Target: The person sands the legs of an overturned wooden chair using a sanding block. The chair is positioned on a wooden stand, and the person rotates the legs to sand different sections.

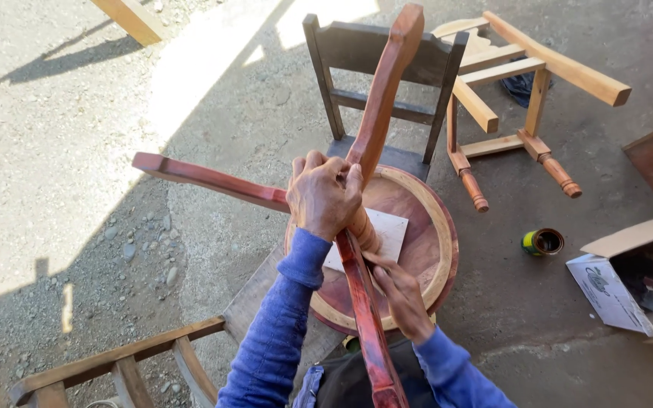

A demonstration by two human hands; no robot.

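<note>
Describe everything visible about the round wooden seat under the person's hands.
The round wooden seat is reddish-brown with a paler raised rim, apparently lying underside up on a dark chair. A pale sheet lies in its hollow. Red-stained legs cross above it, gripped by the left hand; the right hand reaches over its near part.

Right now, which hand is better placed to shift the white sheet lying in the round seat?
Probably the right hand: it rests low by the white sheet, while the left hand grips the red leg assembly above.
</note>
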